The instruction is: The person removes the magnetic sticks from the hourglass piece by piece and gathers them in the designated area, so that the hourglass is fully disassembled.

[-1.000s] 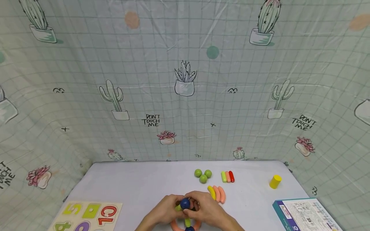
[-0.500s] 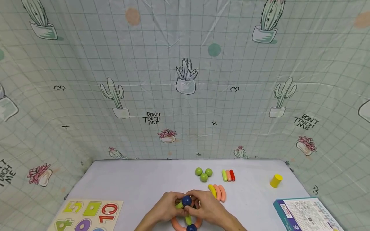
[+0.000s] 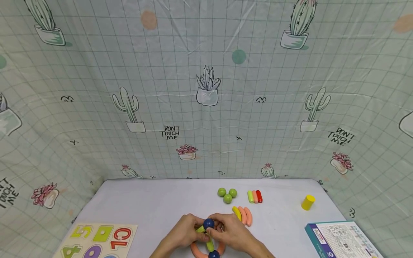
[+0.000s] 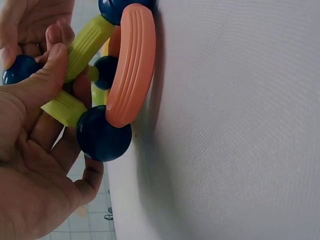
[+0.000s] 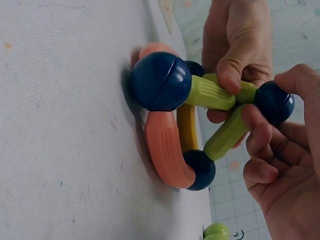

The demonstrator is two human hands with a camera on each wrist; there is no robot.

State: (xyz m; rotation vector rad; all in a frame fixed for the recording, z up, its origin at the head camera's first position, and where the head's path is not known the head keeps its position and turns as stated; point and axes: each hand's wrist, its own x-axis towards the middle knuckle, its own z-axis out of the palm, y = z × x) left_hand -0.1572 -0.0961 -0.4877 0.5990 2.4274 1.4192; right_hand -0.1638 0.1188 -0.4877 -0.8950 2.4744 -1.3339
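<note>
A ball-and-rod frame [image 3: 210, 245] sits at mid-width of the tabletop [image 3: 145, 200], well apart from the far edge. The left hand [image 3: 188, 230] clamps its green rods [image 5: 212, 95] between thumb and fingers; the right hand [image 3: 231, 231] pinches the topmost blue ball [image 3: 208, 224]. Three green balls [image 3: 227, 198] lie near the far edge, a yellow cylinder [image 3: 308, 202] near the right edge.
</note>
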